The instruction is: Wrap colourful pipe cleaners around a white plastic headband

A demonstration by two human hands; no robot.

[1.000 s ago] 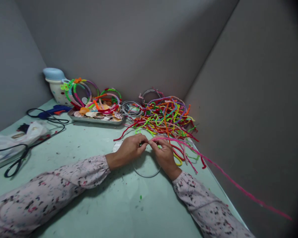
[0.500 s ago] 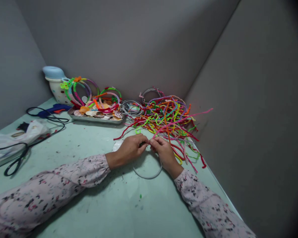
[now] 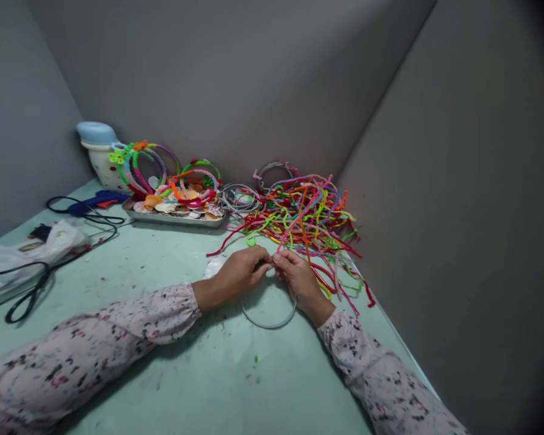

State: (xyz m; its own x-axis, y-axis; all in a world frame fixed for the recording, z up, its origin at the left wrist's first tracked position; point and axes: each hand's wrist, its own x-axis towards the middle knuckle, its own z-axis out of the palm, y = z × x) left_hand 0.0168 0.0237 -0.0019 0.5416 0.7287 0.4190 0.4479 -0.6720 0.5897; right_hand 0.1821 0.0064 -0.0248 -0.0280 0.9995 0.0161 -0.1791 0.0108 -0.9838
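Both hands meet at the middle of the table, fingertips nearly touching. My left hand (image 3: 238,273) is closed in a pinch on a thin grey hoop (image 3: 272,327), whose lower arc hangs out below the hands. My right hand (image 3: 301,283) pinches a pink pipe cleaner (image 3: 292,230) close to the left fingertips. Its long free end rises up and to the right, across the pile behind. The upper part of the hoop and the spot where the pipe cleaner meets it are hidden by my fingers.
Behind the hands lies a tangled pile of colourful pipe cleaners (image 3: 315,208), with grey hoops (image 3: 241,197) beside it. A metal tray (image 3: 176,222) holds discs and wrapped headbands. Further left are a white canister (image 3: 106,166), a black cord (image 3: 79,251) and a plastic bag (image 3: 68,241).
The pink pipe cleaner's free end has swung from pointing far right to a steeper, more upright angle. Both hands stay in nearly the same place.
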